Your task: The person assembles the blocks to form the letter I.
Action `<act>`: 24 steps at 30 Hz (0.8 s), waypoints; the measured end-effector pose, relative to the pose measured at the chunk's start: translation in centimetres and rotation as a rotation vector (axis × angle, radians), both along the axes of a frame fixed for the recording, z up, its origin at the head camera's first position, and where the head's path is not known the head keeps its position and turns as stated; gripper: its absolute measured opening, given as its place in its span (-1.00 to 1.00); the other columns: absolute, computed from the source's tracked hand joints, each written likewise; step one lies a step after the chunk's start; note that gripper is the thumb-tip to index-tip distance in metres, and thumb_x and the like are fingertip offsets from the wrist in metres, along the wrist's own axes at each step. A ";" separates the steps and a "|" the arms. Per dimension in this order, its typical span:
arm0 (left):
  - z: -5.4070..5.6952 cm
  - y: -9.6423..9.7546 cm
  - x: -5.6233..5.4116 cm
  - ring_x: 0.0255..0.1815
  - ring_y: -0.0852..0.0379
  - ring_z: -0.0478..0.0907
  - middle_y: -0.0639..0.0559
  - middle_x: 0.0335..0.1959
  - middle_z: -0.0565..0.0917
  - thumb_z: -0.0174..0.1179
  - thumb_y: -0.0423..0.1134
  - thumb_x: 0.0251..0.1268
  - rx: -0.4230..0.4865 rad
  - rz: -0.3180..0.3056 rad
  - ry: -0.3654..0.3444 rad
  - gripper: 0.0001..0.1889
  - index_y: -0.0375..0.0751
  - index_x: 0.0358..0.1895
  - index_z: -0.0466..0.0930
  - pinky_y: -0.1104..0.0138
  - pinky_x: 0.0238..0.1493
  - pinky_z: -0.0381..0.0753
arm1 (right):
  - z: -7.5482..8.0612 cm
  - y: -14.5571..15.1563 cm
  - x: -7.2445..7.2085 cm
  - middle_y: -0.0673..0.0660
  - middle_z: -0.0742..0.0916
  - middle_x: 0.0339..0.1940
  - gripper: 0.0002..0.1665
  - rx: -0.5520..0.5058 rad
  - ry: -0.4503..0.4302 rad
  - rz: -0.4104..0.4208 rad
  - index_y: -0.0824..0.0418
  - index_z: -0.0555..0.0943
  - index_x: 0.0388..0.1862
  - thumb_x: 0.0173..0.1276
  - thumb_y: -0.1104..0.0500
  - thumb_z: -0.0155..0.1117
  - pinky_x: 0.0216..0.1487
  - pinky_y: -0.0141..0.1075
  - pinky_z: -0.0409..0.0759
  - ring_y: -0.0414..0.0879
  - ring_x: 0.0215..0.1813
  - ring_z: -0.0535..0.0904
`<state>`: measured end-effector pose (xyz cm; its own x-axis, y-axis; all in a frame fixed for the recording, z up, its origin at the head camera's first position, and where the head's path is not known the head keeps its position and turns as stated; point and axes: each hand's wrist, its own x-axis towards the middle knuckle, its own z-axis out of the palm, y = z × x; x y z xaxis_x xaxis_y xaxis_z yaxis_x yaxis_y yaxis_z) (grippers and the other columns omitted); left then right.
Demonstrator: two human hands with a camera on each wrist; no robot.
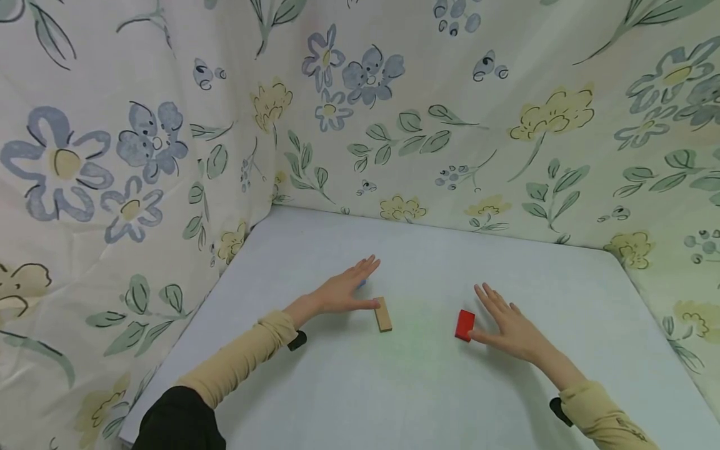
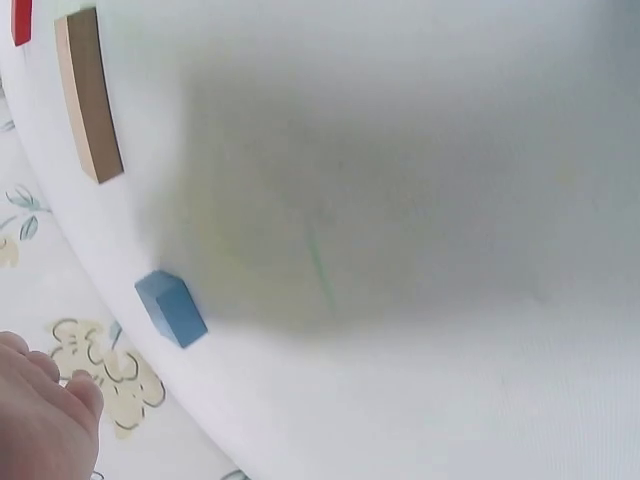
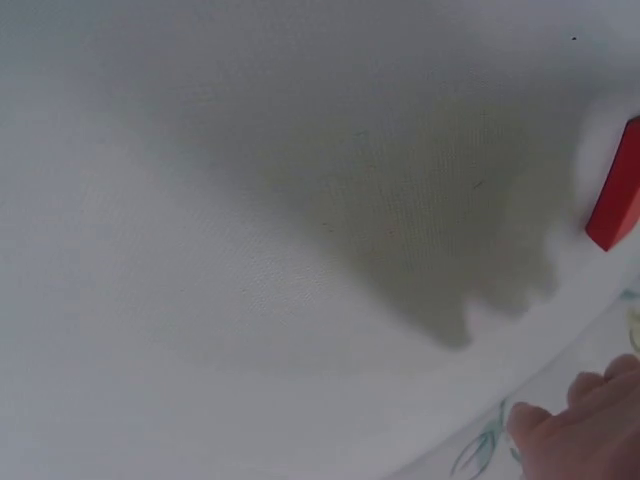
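Observation:
My left hand [image 1: 344, 290] is held over the table with its fingers straight and spread. Its thumb tip overlaps the top end of a plain wooden block [image 1: 384, 317] in the head view. Behind that hand, a blue block [image 2: 172, 308] shows whole in the left wrist view but mostly hidden in the head view. On the other side, my right hand [image 1: 513, 331] also has fingers extended, its thumb tip right at the lower edge of a red block [image 1: 464, 325]. Both palms hold nothing. All the blocks lie on the table, the red one to the right of the wooden one.
A white tabletop [image 1: 337, 387] carries the blocks. Cloth [image 1: 416, 125] printed with flowers and leaves hangs along its back and sides. Dark bands [image 1: 297, 340] sit at both wrists, by the tan sleeves [image 1: 242, 356]. Hand shadows fall on the table.

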<state>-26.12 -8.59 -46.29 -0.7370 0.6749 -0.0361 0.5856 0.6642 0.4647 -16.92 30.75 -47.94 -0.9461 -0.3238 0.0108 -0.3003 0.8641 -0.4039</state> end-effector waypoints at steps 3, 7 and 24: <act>-0.2 0.4 0.4 0.58 0.10 -0.21 0.19 0.58 -0.25 0.05 0.40 0.16 0.004 -0.006 -0.030 0.00 0.25 0.52 -0.36 -0.04 0.47 0.17 | -0.1 -0.2 0.0 0.24 0.09 0.56 0.15 -0.005 -0.003 0.005 -0.05 -0.10 0.56 0.16 -0.30 0.28 0.36 0.39 0.01 0.33 0.48 0.07; -0.5 0.8 1.0 0.57 0.09 -0.15 0.19 0.58 -0.23 0.10 0.39 0.12 0.019 -0.014 -0.078 0.02 0.22 0.53 -0.31 -0.06 0.43 0.23 | -0.1 -0.4 0.1 0.25 0.09 0.56 0.17 -0.022 -0.018 0.007 -0.03 -0.12 0.56 0.16 -0.31 0.28 0.35 0.36 0.10 0.34 0.47 0.12; -2.1 1.6 2.5 0.55 0.18 -0.07 0.10 0.56 -0.05 0.25 0.25 0.10 0.127 0.015 -0.240 0.04 0.01 0.54 -0.17 0.18 0.52 0.12 | -1.1 -1.2 0.4 0.32 0.12 0.53 0.18 -0.172 -0.182 -0.035 0.07 -0.17 0.57 0.20 -0.28 0.26 0.26 0.37 0.26 0.38 0.46 0.10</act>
